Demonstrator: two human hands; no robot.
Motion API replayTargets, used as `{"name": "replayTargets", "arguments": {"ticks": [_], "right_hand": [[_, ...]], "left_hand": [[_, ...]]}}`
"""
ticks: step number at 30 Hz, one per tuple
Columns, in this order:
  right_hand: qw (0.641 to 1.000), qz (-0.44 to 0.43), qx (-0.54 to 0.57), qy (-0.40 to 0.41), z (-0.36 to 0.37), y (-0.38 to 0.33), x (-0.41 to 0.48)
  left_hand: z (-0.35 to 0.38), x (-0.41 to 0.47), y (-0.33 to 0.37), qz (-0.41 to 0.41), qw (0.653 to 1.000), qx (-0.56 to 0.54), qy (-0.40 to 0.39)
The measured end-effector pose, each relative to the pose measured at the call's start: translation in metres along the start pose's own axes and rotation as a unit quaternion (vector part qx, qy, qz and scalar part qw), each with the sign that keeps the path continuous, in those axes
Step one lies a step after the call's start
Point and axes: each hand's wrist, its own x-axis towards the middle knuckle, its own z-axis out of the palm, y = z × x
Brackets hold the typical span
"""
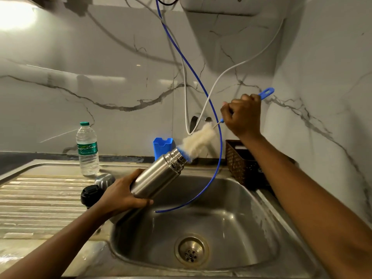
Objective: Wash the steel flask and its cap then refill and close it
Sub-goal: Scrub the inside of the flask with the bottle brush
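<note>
My left hand (124, 195) grips the lower body of the steel flask (159, 175), held tilted over the sink with its open threaded mouth up and to the right. My right hand (242, 115) holds the blue handle of a bottle brush (198, 138). The white bristle head sits at the flask's mouth, its tip just inside. On the drainboard behind my left hand lie the steel cup cap (103, 179) and a black stopper (90, 195).
The steel sink basin (231, 218) with its drain (191, 251) lies below. A thin blue hose (218, 150) hangs into it. A plastic water bottle (87, 150) stands on the drainboard, with a blue holder (162, 147) and a brown woven basket (241, 166) by the wall.
</note>
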Motion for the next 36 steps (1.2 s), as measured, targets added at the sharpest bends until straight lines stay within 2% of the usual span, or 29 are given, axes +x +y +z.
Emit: {"name": "replayTargets", "arguments": {"ticks": [4,7,11,14,18,21,24,26,28,30,33,36], "right_hand": [[0.999,-0.037,0.024,0.002,-0.002,-0.027,-0.018],[0.993,-0.108,0.038,-0.032,0.000,-0.048,-0.037],[0.983,-0.175,0.001,-0.057,0.000,-0.046,-0.041],[0.987,-0.158,-0.015,-0.035,-0.004,-0.018,-0.015],[0.998,-0.052,-0.020,-0.037,-0.010,0.027,0.013],[1.000,-0.022,0.008,-0.007,-0.009,0.016,0.008],[0.994,-0.083,0.067,-0.007,-0.002,-0.040,-0.012],[0.987,-0.147,0.060,-0.024,0.007,-0.070,-0.033],[0.984,-0.167,0.036,-0.042,0.010,-0.069,-0.033],[0.989,-0.142,0.011,-0.041,0.006,-0.040,-0.019],[0.998,-0.049,-0.007,-0.039,-0.008,0.012,0.008],[0.999,0.031,-0.008,-0.034,-0.008,0.018,0.008]], "left_hand": [[0.002,0.000,0.002,-0.003,1.000,0.008,0.001],[0.007,0.000,0.002,0.002,1.000,0.014,-0.006],[0.006,-0.001,0.004,-0.003,1.000,-0.007,-0.013],[0.005,-0.002,0.006,-0.005,1.000,-0.023,-0.010],[-0.001,-0.001,0.001,-0.009,1.000,-0.019,0.005],[0.003,0.000,0.003,0.004,1.000,-0.029,-0.007],[0.009,0.000,0.005,0.011,0.999,-0.035,0.010],[0.008,0.000,0.006,0.015,0.999,-0.036,0.001],[0.005,-0.001,0.004,0.013,0.999,-0.036,0.001],[0.002,0.000,0.003,0.009,1.000,-0.026,0.006],[-0.001,0.000,0.005,-0.002,1.000,-0.003,-0.008],[0.001,0.000,0.004,-0.009,1.000,0.000,-0.006]]}}
